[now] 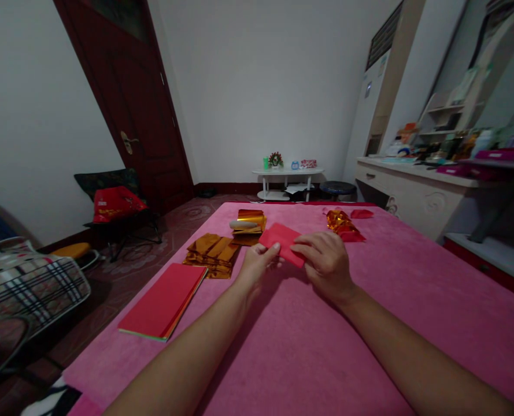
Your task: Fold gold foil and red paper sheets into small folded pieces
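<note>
Both hands hold a small piece of folded red paper (281, 238) above the pink tablecloth. My left hand (260, 263) pinches its lower left edge between thumb and fingers. At its right edge, my right hand (326, 260) is closed on the paper, fingers bent over it. Just left of the hands lies a stack of folded gold foil sheets (213, 254). Behind that stack sits a second gold foil bundle (250, 222) with a grey oval object (243, 225) on it. Nearer to me on the left is a stack of red paper (163, 300) with coloured edges beneath.
Crumpled gold foil (339, 222) and red scraps (361, 214) lie at the table's far right. The pink tablecloth (369, 358) covers the table. Beyond stand a white side table (287, 171), a dark stool (338, 188), a chair with a red bag (117, 203), and a cluttered dresser (413, 190).
</note>
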Motion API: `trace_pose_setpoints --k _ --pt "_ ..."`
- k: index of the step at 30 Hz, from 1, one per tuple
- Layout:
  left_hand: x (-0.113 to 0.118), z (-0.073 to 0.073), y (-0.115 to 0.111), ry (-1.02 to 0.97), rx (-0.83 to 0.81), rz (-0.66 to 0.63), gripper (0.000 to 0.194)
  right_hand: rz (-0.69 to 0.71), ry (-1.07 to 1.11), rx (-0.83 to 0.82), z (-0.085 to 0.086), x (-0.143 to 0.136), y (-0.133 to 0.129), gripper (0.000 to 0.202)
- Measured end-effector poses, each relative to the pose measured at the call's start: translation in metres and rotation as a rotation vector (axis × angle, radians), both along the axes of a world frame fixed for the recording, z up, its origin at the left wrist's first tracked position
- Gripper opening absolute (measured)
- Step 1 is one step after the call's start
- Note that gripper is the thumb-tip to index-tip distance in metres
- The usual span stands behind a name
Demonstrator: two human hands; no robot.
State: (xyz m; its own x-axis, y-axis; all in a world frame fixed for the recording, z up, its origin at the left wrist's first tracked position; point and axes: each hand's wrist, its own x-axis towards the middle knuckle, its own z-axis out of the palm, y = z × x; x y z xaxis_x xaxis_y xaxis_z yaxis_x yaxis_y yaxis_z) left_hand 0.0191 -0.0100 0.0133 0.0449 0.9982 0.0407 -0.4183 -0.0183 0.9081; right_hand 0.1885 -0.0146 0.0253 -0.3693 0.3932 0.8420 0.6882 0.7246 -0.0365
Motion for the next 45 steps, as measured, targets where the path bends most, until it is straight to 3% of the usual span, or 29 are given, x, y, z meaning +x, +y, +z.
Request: trace_pose_setpoints --k 4,7,9,13,19,23,27,31,37,41,45 --pt "-0.010 -0.001 0.004 0.026 0.013 -0.017 0.044 -0.051 0.337 -0.130 -0.003 -0.002 0.006 0.043" --pt "-0.013 0.000 0.002 0.086 0.028 -0.062 0.043 0.096 0.679 -0.428 -0.003 0.000 0.012 0.032" --pt "-0.015 0.000 0.001 0.138 0.061 -0.104 0.039 0.240 0.846 -0.672 -0.001 0.003 0.015 0.035" --pt "-0.016 -0.002 0.002 0.192 0.102 -0.153 0.037 0.405 0.853 -0.967 0.005 0.003 0.015 0.046" --pt "-0.015 0.000 0.000 0.277 0.147 -0.155 0.029 0.487 0.793 -1.094 0.004 -0.007 0.014 0.043" --pt "-0.011 -0.002 -0.002 0.292 0.141 -0.246 0.023 0.507 0.760 -1.133 0.002 -0.009 0.013 0.035" --pt "-0.007 -0.007 -0.006 0.275 0.100 -0.370 0.021 0.388 0.703 -1.086 0.004 -0.009 0.011 0.025" --pt "-0.005 -0.009 -0.008 0.316 0.063 -0.377 0.020 0.295 0.659 -1.038 0.002 -0.010 0.011 0.020" --pt "-0.006 -0.013 -0.005 0.521 0.015 -0.255 0.031 0.153 0.581 -1.045 -0.022 -0.009 0.022 0.016" --pt "-0.005 -0.016 -0.005 0.904 0.069 -0.049 0.042 0.028 0.464 -0.942 -0.038 -0.007 0.029 0.016" --pt "-0.004 -0.012 -0.016 1.361 0.146 0.142 0.053 -0.109 0.290 -0.734 -0.038 -0.007 0.027 0.014"
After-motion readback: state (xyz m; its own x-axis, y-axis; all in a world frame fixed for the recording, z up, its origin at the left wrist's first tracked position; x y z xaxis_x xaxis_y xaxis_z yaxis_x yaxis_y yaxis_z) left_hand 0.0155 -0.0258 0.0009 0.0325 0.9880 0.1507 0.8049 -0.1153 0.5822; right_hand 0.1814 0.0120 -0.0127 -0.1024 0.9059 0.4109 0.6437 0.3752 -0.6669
